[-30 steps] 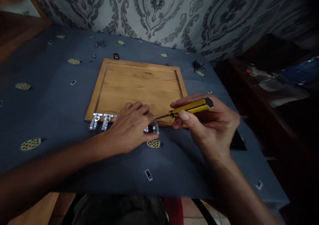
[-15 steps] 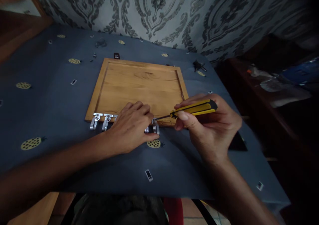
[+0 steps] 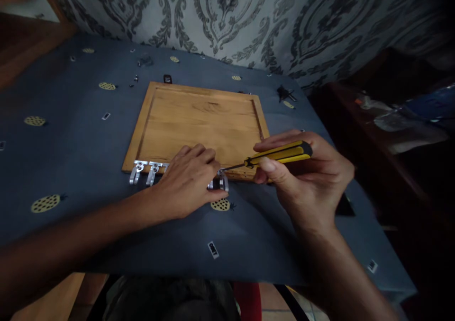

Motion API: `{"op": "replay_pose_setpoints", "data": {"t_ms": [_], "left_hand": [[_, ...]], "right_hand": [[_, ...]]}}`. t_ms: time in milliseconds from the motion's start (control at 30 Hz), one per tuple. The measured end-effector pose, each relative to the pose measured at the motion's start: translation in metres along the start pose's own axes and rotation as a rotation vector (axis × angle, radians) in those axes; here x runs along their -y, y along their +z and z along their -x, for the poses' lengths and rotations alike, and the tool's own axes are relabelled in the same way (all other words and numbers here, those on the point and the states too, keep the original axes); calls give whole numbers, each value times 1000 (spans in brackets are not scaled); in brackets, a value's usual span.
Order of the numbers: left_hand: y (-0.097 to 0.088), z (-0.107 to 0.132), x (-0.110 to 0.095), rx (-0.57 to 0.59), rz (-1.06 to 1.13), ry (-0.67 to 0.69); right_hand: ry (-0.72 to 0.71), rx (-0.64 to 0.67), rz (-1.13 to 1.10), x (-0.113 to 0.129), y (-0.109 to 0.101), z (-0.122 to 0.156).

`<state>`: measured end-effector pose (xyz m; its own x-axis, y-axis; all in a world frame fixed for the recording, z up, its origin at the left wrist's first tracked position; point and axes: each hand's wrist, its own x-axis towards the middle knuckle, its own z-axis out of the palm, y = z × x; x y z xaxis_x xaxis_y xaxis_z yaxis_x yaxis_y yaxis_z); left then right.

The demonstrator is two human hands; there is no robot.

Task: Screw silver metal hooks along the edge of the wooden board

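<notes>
A framed wooden board lies on the table, silver metal hooks in a row along its near edge. My left hand is closed over the middle of that edge, gripping the rightmost silver hook; its fingers hide part of the row. In my right hand is a yellow and black screwdriver, pinched between thumb and fingers. Its shaft points left and its tip meets the top of the hook beside my left fingertips. The exact contact is too small to make out.
A dark blue cloth with pineapple prints covers the table. Small screws and a black object lie behind the board. A black clamp-like item is at the back right. Plastic bags rest on a dark shelf at right.
My right hand has shifted slightly right, and its fingers sit a little differently on the screwdriver handle. The left hand and the board stay as they were.
</notes>
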<state>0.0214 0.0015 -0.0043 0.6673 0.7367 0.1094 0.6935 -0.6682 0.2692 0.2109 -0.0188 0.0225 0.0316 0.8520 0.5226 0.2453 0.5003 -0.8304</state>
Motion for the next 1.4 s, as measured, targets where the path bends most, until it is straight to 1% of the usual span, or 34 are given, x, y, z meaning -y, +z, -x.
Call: {"op": "replay_pose_setpoints", "data": {"t_ms": [133,267,300,367,433,500,733,967,1233,1333,1400], "left_hand": [[-1,-1,0,5,3,1],[-3,-1,0,23,5,-8],[-3,-1,0,24,6,-6],[-3,-1,0,24,7,-1],[-2,0,0,14,3,2],[-1,0,0,3,-2,2],[1,1,1,-20,-1,19],[-1,1,0,13,3,5],[1,1,1,-16,-2,18],[0,1,1,-2,-8,11],[-1,0,0,7,-9,6]], "right_hand": [[9,-72,-26,-2,3,1],[-66,-254,-78,-6,0,4],[-69,-276,-83,-6,0,5],[-32,-246,-64,-6,-1,5],[-1,-185,-25,-5,0,5],[1,-146,11,-4,2,5],[12,-132,43,-7,4,5],[25,-100,27,-6,2,4],[41,-91,23,-3,4,3],[49,-81,9,-3,2,3],[45,-52,-19,-3,-1,3]]}}
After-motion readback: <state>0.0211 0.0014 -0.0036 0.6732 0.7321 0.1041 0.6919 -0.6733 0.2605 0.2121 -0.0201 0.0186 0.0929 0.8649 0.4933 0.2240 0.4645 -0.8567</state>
